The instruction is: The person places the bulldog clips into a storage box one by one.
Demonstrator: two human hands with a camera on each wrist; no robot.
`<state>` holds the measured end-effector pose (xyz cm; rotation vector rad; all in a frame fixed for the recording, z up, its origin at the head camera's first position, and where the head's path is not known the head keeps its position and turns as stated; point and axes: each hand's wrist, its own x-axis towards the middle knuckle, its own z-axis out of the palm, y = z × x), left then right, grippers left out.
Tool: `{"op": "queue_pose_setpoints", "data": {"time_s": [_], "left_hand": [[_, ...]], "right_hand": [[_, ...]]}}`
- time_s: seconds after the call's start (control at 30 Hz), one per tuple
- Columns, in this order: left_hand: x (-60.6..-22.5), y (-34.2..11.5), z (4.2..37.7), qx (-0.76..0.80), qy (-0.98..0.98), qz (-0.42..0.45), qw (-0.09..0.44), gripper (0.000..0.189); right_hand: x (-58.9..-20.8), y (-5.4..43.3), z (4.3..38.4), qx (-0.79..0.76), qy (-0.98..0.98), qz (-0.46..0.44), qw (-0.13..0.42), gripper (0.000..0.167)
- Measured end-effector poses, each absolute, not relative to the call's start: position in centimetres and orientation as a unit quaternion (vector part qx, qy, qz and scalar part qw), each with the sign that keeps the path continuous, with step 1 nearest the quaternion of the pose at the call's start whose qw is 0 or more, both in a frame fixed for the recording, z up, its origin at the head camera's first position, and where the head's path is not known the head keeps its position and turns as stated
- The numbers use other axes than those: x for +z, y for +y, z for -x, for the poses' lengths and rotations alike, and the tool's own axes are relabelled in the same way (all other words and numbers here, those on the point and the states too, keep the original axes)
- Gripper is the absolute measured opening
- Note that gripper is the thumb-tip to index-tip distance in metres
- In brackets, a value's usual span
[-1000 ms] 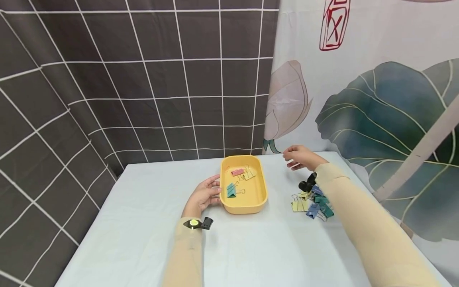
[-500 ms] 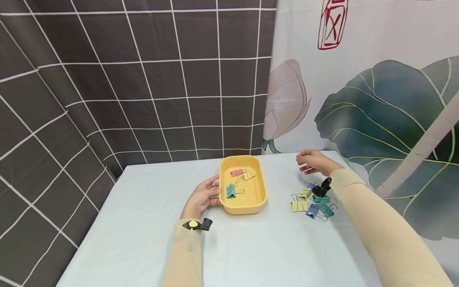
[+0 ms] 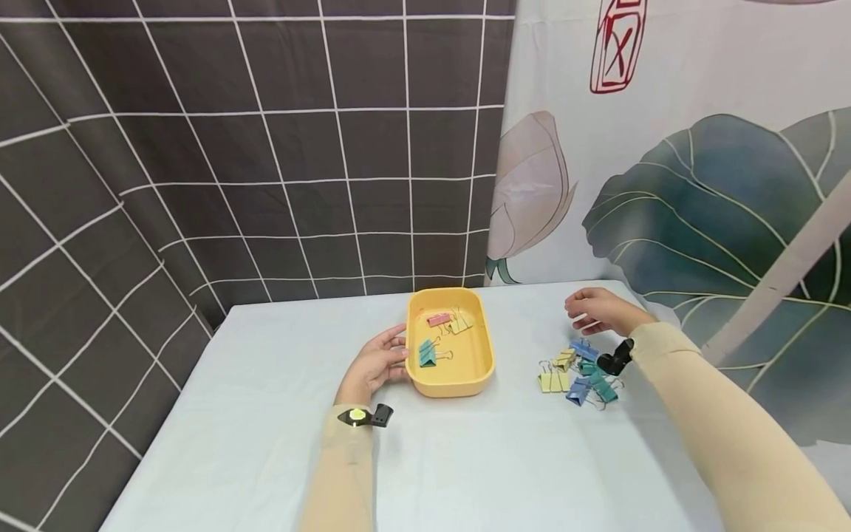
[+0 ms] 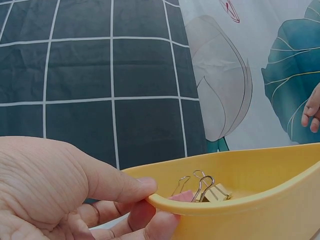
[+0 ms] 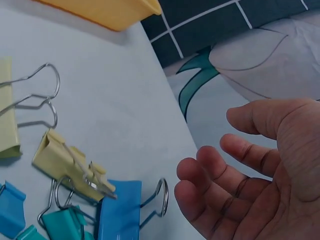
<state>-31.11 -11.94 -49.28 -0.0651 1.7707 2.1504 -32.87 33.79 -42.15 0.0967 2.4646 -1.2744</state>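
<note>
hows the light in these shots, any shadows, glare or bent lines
Head view: bright, even light, a soft shadow on the white table beside the right sleeve; left wrist view: dimmer, grid lines on the dark cloth bow slightly, no harsh glare on the yellow tray; right wrist view: dim too, binder clips show small glints on their metal.

By the far edge of the bench (image 3: 479, 458) stands the tray (image 3: 468, 362), three clips (image 3: 428, 356) inside, a clip pile (image 3: 589, 369) towards the right edge.
</note>
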Motion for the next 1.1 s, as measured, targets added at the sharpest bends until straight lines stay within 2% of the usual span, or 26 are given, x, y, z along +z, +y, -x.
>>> {"op": "queue_pose_setpoints", "data": {"time_s": [0.37, 0.63, 1.1], "left_hand": [[-49.2, -12.0, 31.0, 0.763, 0.621, 0.021, 0.179, 0.064], [-49.2, -12.0, 30.9, 0.762, 0.623, 0.020, 0.177, 0.065], [-49.1, -12.0, 30.8, 0.764, 0.620, 0.012, 0.178, 0.064]], "right_hand": [[-42.8, 35.1, 32.4, -0.425, 0.877, -0.030, 0.223, 0.053], [-43.7, 35.6, 32.4, -0.452, 0.870, -0.014, 0.197, 0.057], [-43.6, 35.0, 32.0, -0.463, 0.857, -0.008, 0.226, 0.059]]}}
